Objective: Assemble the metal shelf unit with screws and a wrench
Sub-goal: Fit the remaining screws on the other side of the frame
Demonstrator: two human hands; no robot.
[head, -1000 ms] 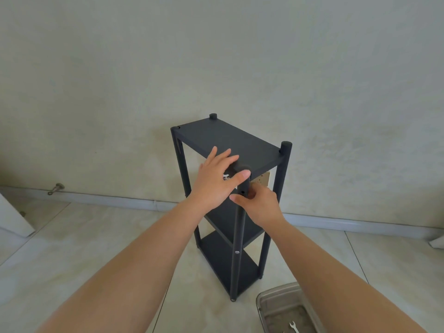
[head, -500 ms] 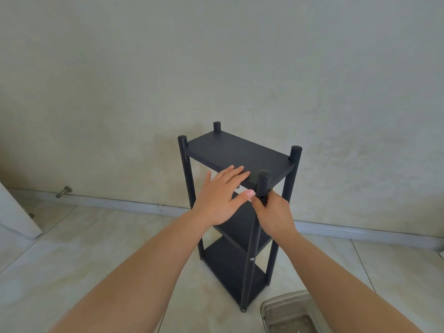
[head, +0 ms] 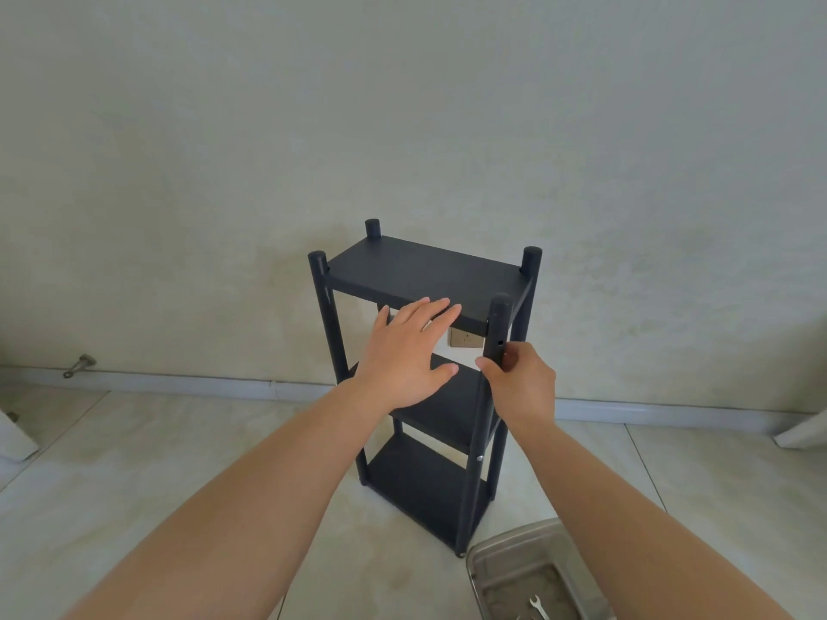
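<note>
A black three-tier metal shelf unit stands upright on the tiled floor against the wall. My right hand grips its near right post just below the top shelf, beside an open screw hole. My left hand is spread flat with straight fingers in front of the top shelf's near edge; whether it touches the edge is unclear. A small silver wrench lies in a metal tray at the bottom right.
A tan wall socket shows behind the shelf unit. A metal door stop sticks out of the baseboard at left. White objects sit at the far left and far right edges.
My left hand has slid left, off the post's top corner, and flattened. My right hand has slipped lower on the post, uncovering the screw hole. The view has pulled back.
</note>
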